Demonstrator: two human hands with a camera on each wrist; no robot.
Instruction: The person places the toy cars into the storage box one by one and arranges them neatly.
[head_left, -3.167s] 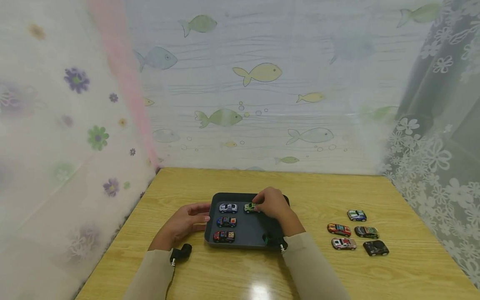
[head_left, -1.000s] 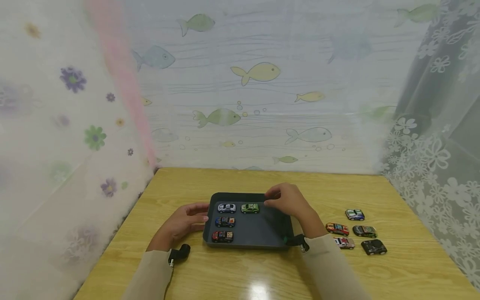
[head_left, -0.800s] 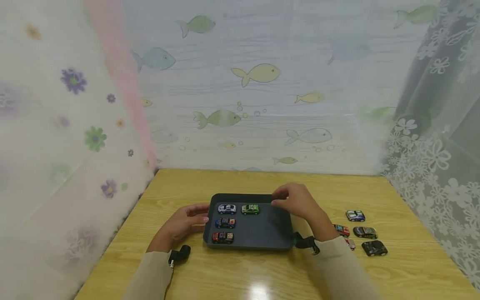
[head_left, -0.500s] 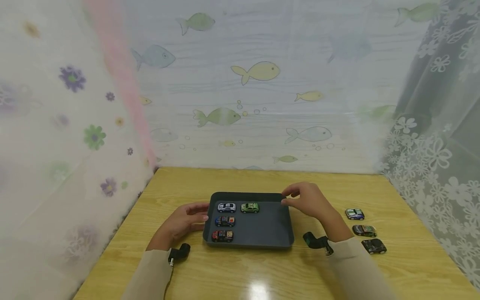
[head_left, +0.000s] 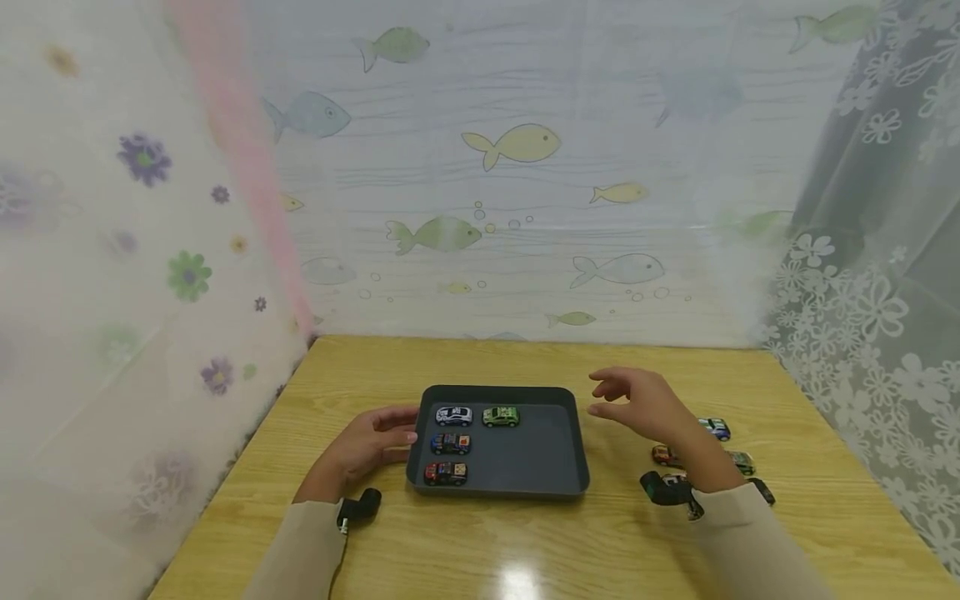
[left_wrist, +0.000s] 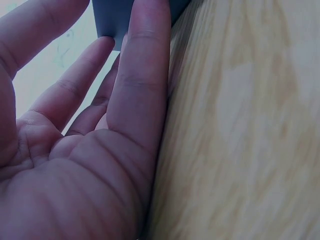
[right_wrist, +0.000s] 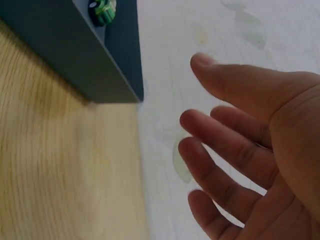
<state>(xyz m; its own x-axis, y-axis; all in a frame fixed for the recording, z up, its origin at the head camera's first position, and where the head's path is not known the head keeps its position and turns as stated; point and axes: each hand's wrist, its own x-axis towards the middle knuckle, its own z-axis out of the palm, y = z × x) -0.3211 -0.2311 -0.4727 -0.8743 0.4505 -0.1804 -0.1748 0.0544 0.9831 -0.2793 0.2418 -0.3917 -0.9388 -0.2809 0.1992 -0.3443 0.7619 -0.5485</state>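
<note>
A dark grey tray (head_left: 525, 454) lies on the table. In it are a white toy car (head_left: 453, 416), a green toy car (head_left: 501, 416), a blue-and-black toy car (head_left: 451, 443) and a red toy car (head_left: 446, 473). My left hand (head_left: 367, 442) rests against the tray's left side, its fairly straight fingers touching the wall (left_wrist: 112, 20). Right of the tray, my right hand (head_left: 641, 406) hovers with nothing in it; its fingers (right_wrist: 240, 155) are loosely bent and apart from the thumb. The tray's corner and part of the green car show in the right wrist view.
Several more toy cars lie on the wooden table (head_left: 480, 542) at the right, among them a white-and-blue one (head_left: 717, 428) and a red-and-orange one (head_left: 664, 455). My right forearm partly covers this group. Patterned curtains (head_left: 480, 167) stand behind and at both sides.
My right hand has let go of the green car in the tray and moved right, past the tray's right edge, its fingers spreading. My left hand has stayed at the tray's left side.
</note>
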